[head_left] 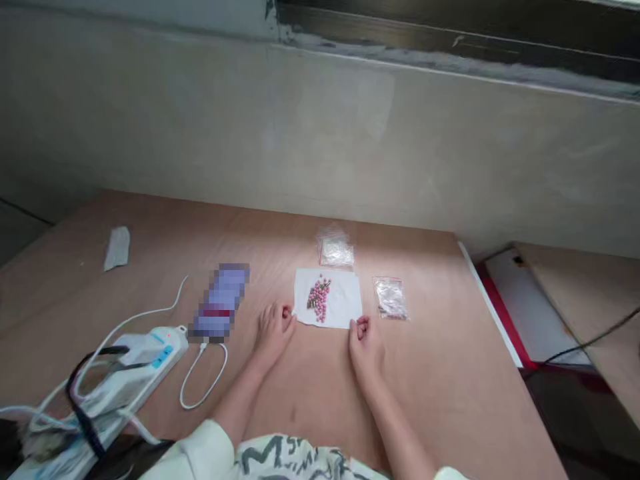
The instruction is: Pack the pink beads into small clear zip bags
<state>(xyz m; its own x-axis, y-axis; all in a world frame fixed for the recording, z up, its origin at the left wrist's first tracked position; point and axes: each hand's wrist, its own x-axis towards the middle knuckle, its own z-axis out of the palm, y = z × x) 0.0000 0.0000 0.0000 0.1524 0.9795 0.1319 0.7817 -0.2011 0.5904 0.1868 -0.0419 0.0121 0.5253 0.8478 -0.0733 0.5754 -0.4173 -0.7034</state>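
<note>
My left hand (274,331) rests on the plywood tabletop (300,400) with its fingers curled, right at the left edge of a white paper sheet (347,300). My right hand (364,343) sits at the sheet's lower right corner, fingers also curled, and nothing shows in either hand. A cluster of pink beads (319,300) lies on the sheet, with small metallic pieces (312,301) at its left side. Two clear plastic bags lie close by, one (337,252) above the sheet and one (390,298) to its right.
To the left stand a white power strip (150,360) with cables, a white cord (203,377), and a pixelated, blurred object (220,300). A grey scrap (117,248) lies further back. A wall (320,133) backs the table; its right edge drops away beside a red-and-white item (525,307).
</note>
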